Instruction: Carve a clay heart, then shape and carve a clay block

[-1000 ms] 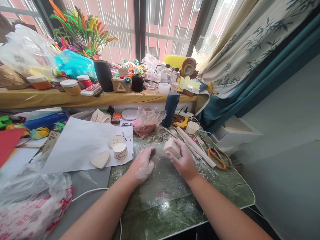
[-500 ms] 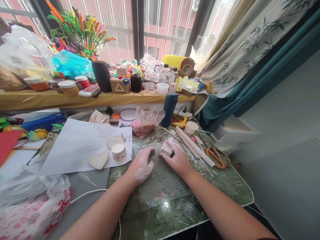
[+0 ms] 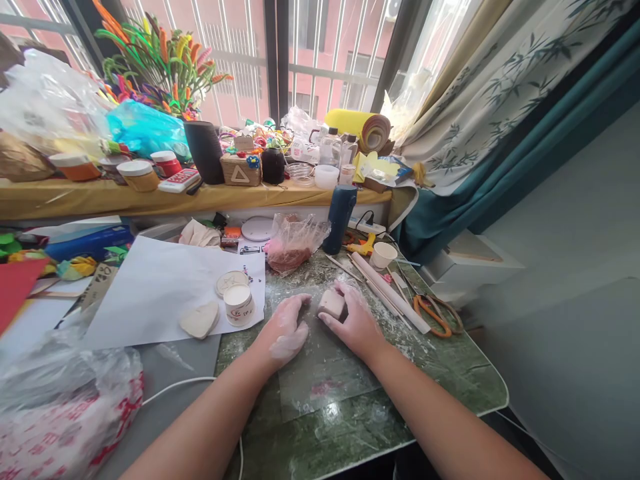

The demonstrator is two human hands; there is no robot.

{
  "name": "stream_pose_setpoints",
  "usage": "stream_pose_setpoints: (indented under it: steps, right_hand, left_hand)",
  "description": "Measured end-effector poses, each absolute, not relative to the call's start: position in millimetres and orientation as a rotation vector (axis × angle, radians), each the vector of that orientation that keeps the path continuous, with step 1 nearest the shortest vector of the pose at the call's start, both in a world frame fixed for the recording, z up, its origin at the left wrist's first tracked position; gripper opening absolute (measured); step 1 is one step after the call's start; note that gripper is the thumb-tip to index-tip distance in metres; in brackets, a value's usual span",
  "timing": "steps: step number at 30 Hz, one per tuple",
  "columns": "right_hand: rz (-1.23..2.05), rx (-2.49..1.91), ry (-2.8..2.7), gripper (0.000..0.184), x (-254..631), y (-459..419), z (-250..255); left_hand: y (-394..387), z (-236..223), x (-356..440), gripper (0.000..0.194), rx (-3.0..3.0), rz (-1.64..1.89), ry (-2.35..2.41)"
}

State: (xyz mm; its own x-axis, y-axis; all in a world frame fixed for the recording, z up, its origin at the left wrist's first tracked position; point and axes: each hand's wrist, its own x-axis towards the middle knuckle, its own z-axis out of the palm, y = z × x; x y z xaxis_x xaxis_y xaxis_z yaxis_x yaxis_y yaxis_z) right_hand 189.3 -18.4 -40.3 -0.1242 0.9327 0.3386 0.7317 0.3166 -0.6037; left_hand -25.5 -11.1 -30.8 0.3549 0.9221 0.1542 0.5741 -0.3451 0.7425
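A pale, blocky lump of clay (image 3: pixel 331 303) is held between the thumb and fingers of my right hand (image 3: pixel 357 317), over the clear sheet (image 3: pixel 320 373) on the green table. To its left rests my left hand (image 3: pixel 287 330), dusted white, with thumb and fingers apart and nothing in it. A flat heart-shaped clay piece (image 3: pixel 200 320), a small white paper cup (image 3: pixel 239 305) and a round clay disc (image 3: pixel 231 283) sit left of that hand, on or at the edge of a white paper sheet (image 3: pixel 150 293).
Behind my hands are a plastic bag of reddish-brown material (image 3: pixel 290 257) and a dark blue bottle (image 3: pixel 340 220). On the right lie a pale rolling pin (image 3: pixel 390 292), thin sticks, another cup (image 3: pixel 384 255) and orange-handled scissors (image 3: pixel 433 315). A plastic bag (image 3: pixel 70 413) fills the lower left.
The clay lump has turned a little in my right hand and shifted slightly left. My left hand stays where it was.
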Motion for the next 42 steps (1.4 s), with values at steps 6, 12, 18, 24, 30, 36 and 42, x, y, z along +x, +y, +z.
stream_pose_setpoints:
  steps: [6,12,18,24,30,36,42]
  right_hand:
    - [0.443,-1.437,-1.932,0.058,189.5,-21.0,-33.5]
    - [0.196,-1.253,-1.64,0.064,193.1,-21.4,-10.3]
    - [0.327,-1.421,-1.9,0.071,192.9,-15.4,-31.2]
    - [0.394,-1.565,-1.984,0.084,192.8,-14.0,-39.9]
    - [0.247,-1.33,-2.045,0.067,191.7,-18.8,-42.7]
    - [0.333,-1.078,-2.159,0.076,189.7,-27.7,-42.3]
    - [0.528,-1.08,-2.086,0.059,191.7,-28.9,-35.0]
  left_hand:
    - [-10.8,-30.9,-24.7,0.058,2.06,0.726,1.308]
    - [-10.5,-29.8,-24.3,0.058,2.034,0.74,1.318]
    - [-10.3,-32.3,-24.7,0.058,2.032,0.739,1.321]
    - [-10.5,-34.0,-25.6,0.058,1.995,0.776,1.309]
    - [-11.1,-27.0,-23.2,0.04,1.871,0.825,1.257]
    - [-14.1,-24.2,-18.8,0.055,1.631,0.885,0.988]
    - [-15.8,-26.9,-20.3,0.061,1.714,0.917,1.014]
